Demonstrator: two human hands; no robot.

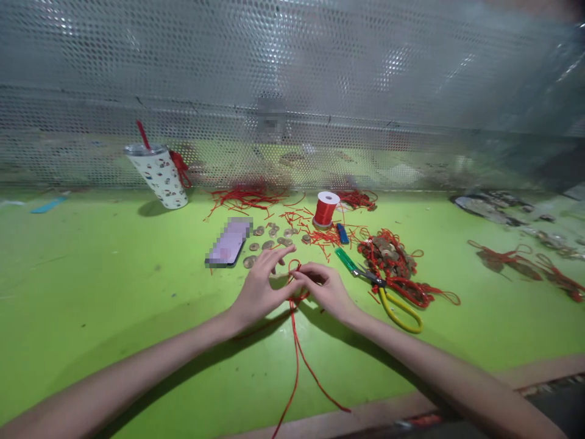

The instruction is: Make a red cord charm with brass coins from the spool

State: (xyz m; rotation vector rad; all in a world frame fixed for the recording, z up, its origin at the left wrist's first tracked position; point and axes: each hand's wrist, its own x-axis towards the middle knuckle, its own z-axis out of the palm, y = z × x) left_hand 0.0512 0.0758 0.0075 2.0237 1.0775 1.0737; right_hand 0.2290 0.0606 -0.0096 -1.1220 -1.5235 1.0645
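A red cord (pixel 295 341) hangs in a loop between my hands, its two long ends trailing toward the table's front edge. My right hand (pixel 326 289) is closed, thumb and forefinger pinching the cord near its small top loop. On the other side of the cord, my left hand (pixel 265 283) has its fingers spread, the thumb reaching to the cord near the right fingertips. Whether that thumb presses on the cord is hard to make out. Just beyond my left hand lie several round metal coins (pixel 267 245) with holes.
Yellow-handled scissors (pixel 400 311), a green tool (pixel 346 260) and a pile of corded coins (pixel 388 256) lie right. Behind are a red thread spool (pixel 325 210), a blue lighter (pixel 342 233) and cord scraps. A phone (pixel 231 241) and white tumbler (pixel 159 177) stand left, before a perforated screen (pixel 219 122).
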